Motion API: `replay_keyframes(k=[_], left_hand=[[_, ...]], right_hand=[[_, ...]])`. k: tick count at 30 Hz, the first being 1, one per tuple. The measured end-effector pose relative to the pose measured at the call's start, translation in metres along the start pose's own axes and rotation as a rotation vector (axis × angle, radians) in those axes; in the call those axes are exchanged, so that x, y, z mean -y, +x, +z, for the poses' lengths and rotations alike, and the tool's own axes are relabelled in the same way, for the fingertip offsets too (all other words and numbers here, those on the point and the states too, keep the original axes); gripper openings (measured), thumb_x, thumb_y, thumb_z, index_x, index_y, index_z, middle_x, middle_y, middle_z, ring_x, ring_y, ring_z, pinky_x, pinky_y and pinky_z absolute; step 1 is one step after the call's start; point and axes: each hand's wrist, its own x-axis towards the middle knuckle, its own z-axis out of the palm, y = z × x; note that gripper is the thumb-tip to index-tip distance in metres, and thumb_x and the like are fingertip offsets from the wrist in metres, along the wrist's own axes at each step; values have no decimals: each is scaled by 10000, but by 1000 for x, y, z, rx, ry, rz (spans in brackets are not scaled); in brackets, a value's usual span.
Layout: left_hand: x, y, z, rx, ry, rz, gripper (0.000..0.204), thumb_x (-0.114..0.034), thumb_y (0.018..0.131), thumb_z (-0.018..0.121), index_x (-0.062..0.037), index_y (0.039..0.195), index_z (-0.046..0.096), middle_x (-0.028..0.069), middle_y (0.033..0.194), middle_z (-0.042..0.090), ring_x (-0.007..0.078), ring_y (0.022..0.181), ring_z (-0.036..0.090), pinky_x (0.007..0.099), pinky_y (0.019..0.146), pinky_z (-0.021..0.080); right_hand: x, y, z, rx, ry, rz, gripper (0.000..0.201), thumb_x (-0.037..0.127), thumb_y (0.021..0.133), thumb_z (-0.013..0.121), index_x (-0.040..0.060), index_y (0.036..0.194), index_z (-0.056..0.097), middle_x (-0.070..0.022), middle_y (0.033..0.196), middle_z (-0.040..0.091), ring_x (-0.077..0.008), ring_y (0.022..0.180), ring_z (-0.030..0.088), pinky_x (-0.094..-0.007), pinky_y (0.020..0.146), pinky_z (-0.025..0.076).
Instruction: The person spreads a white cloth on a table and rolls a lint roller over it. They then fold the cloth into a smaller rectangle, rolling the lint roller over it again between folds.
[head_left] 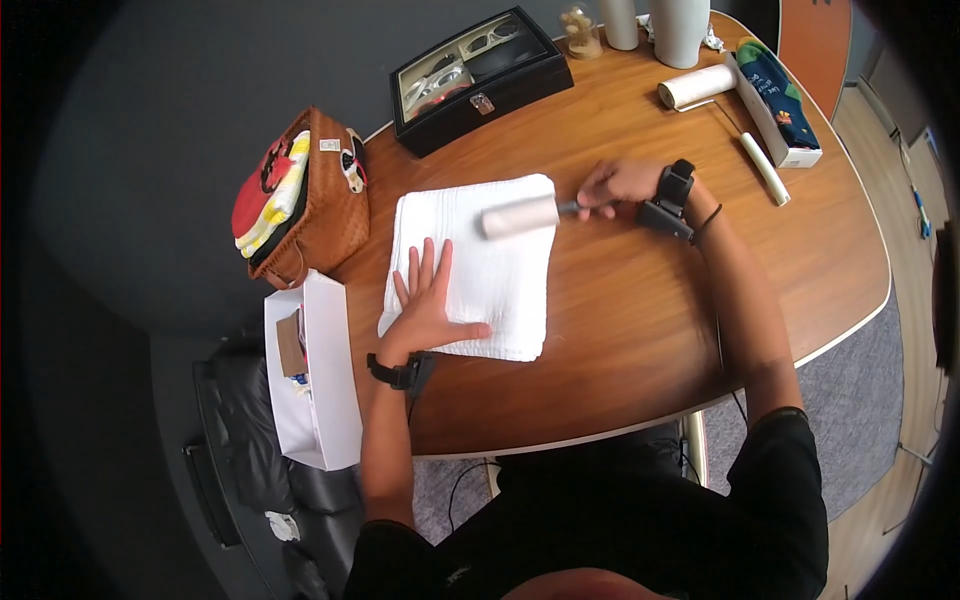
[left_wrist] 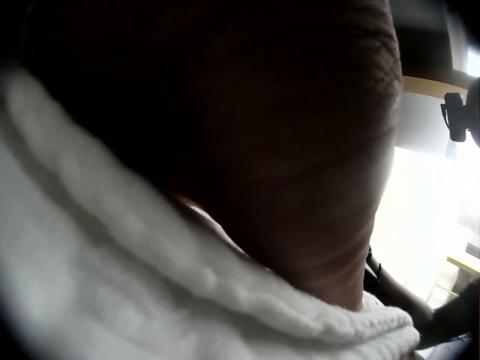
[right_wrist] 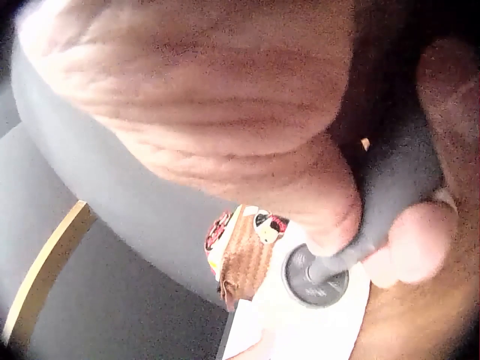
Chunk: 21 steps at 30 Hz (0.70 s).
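A folded white cloth (head_left: 480, 290) with a ribbed weave lies on the wooden table. My left hand (head_left: 428, 312) rests on its lower left part, fingers spread and straight. In the left wrist view the thick folded edge of the cloth (left_wrist: 187, 277) shows under the palm. My right hand (head_left: 625, 182) grips the dark handle of a lint roller (head_left: 520, 217), whose pale sheet roll lies over the upper right of the cloth. Fingers and thumb curl round the grey handle (right_wrist: 397, 180) in the right wrist view, above the roller's round end cap (right_wrist: 315, 277).
A woven brown basket (head_left: 335, 200) with folded clothes and a white box (head_left: 325, 370) stand at the left. A black glasses case (head_left: 480, 85) sits at the back. At the right are a boxed sock pair (head_left: 775, 100), a paper roll (head_left: 700, 87) and another white roller (head_left: 765, 170).
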Motion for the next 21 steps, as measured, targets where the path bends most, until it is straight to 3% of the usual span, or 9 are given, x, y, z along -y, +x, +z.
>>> replay_keyframes(k=[5, 8, 11, 14, 15, 17, 19, 20, 21], left_hand=[[-1, 1, 1, -17, -3, -4, 1704, -864, 555, 898, -83, 1768, -8, 320, 1801, -116, 483, 1651, -229, 684, 1240, -201], [0, 0, -2, -1, 8, -5, 1742, -752, 512, 988, -113, 1771, -33, 288, 1811, -137, 458, 1657, -232, 693, 1254, -161], [2, 0, -4, 21, 2, 14, 1774, -810, 477, 962, -94, 1768, -21, 323, 1799, -123, 484, 1651, -229, 688, 1247, -176], [4, 1, -5, 41, -8, 5, 1778, -798, 473, 972, -104, 1769, -28, 310, 1804, -125, 481, 1652, -231, 694, 1248, -163], [8, 2, -5, 42, -15, 18, 1747, -810, 507, 956, -112, 1771, -27, 305, 1806, -128, 480, 1652, -233, 698, 1248, -157], [12, 0, -3, 46, -25, 28, 1715, -821, 540, 939, -119, 1772, -26, 300, 1807, -131, 478, 1651, -235, 702, 1247, -151], [15, 0, -2, 34, -55, 48, 1444, -792, 789, 815, -139, 1777, -13, 285, 1811, -137, 460, 1655, -238, 701, 1245, -154], [16, 2, 0, 33, -54, 48, 1444, -792, 789, 815, -139, 1777, -13, 285, 1811, -137, 460, 1655, -238, 701, 1245, -154], [17, 5, 3, 27, -75, 20, 1298, -748, 893, 730, -146, 1778, -3, 276, 1814, -137, 448, 1658, -238, 695, 1246, -160]], right_hand=[[22, -9, 5, -42, -38, 52, 312, 374, 1054, 714, 91, 1068, 845, 32, 714, 620, -90, 661, 537, -271, 614, 414], [17, -5, 22, 308, 97, 36, 320, 388, 1023, 767, 84, 1082, 844, 20, 713, 628, -75, 637, 538, -256, 598, 404], [15, -1, 25, 448, 53, 64, 327, 395, 1020, 771, 85, 1089, 843, 20, 718, 634, -70, 644, 545, -255, 600, 406], [19, -3, 22, 415, 18, 93, 324, 395, 1026, 763, 90, 1102, 843, 26, 717, 637, -74, 652, 550, -258, 601, 409], [14, -1, 20, 415, 19, 92, 324, 395, 1026, 763, 90, 1102, 843, 26, 717, 637, -74, 652, 550, -258, 601, 409], [9, 1, 15, 154, 80, 7, 312, 378, 1043, 737, 94, 1118, 842, 35, 712, 632, -78, 667, 550, -266, 607, 412], [6, 6, 4, 26, -4, -15, 305, 355, 1061, 705, 90, 1123, 842, 37, 707, 630, -86, 682, 549, -273, 633, 421], [2, 12, 0, -32, 1, -20, 302, 353, 1056, 705, 91, 1115, 842, 17, 704, 642, -96, 654, 560, -280, 593, 430], [-1, 17, -1, -90, 6, -26, 299, 351, 1050, 704, 92, 1107, 842, -2, 701, 653, -105, 625, 570, -287, 553, 438]])
